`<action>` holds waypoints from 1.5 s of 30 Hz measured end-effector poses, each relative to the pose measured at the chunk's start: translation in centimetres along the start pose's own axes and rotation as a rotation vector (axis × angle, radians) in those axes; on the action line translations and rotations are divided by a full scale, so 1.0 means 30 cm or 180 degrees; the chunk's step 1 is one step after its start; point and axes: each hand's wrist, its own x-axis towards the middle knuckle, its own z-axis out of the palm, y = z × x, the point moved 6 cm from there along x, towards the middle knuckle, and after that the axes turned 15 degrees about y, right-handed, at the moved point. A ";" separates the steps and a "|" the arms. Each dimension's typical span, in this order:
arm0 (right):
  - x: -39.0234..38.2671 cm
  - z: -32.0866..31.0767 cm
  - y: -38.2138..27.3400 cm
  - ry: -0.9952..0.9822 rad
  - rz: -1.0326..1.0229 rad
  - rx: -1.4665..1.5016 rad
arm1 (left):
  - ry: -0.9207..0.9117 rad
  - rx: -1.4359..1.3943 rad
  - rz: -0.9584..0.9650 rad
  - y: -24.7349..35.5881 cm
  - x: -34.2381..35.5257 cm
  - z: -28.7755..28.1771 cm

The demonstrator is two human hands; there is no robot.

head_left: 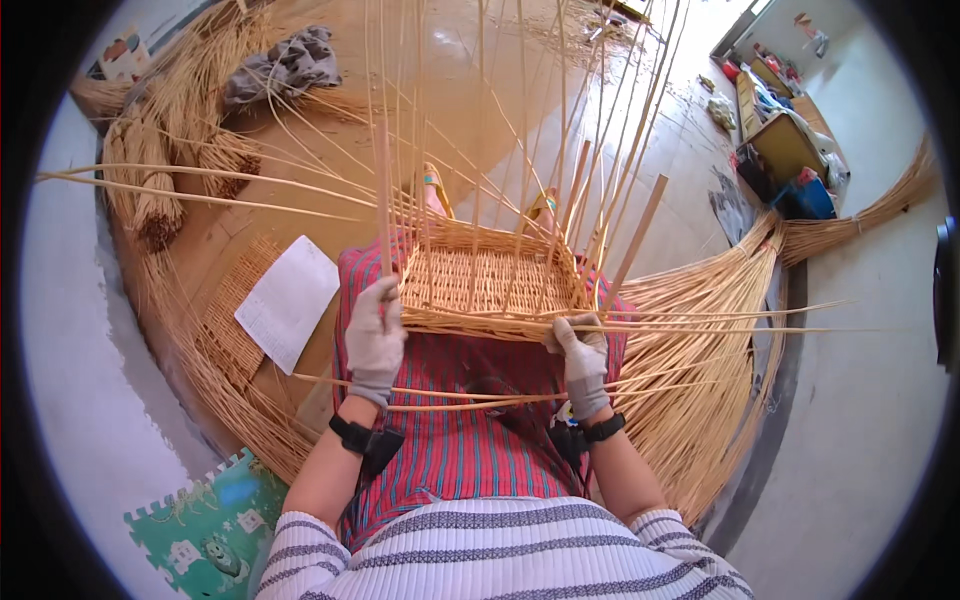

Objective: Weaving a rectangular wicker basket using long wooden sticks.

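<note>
At the upper left of the frame we see bundles of canes (158,200) on the floor, and at the lower left a green foam mat (205,525). Next, left of centre, a woven panel (232,320) lies partly under a white sheet of paper (290,300), while a grey cloth (290,68) sits crumpled above, toward the top edge. Just left of the middle, our gloved left hand (376,325) has its fingers bent round the near left corner of the basket, beside a flat upright stick (383,200). The shallow rectangular basket (495,283) is in the centre of the frame, above a red striped cloth (455,450) over our lap, with long thin canes rising from its sides. Right of centre, our gloved right hand (580,350) pinches the basket's near edge by its right corner, thumb on the rim. Farther right, a loose fan of canes (690,375) spreads down the frame, and at the upper right stands a cupboard (785,150) with a blue bag (808,198) beside it.
</note>
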 end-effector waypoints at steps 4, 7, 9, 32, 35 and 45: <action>-0.005 0.021 -0.011 0.0113 -0.0081 0.0188 | -0.1202 0.0107 -0.1580 -0.086 -0.034 0.157; 0.013 0.177 -0.153 0.0050 -0.2010 -0.0622 | -0.1141 -0.0062 -0.1639 -0.241 -0.029 0.202; 0.000 0.429 -0.305 -0.0814 -0.1793 -0.1181 | -0.0742 0.0124 -0.1597 -0.234 -0.041 0.197; -0.054 0.037 -0.079 -0.0308 -0.0287 0.0829 | -0.0208 -0.0472 -0.1462 -0.149 -0.067 0.245; 0.091 -0.111 -0.082 0.0137 -0.0602 0.0617 | 0.0668 -0.0405 0.0540 0.047 -0.068 0.213; 0.133 -0.142 -0.070 0.0121 -0.0616 0.0498 | -0.1861 -0.0158 -0.1451 -0.117 -0.143 0.506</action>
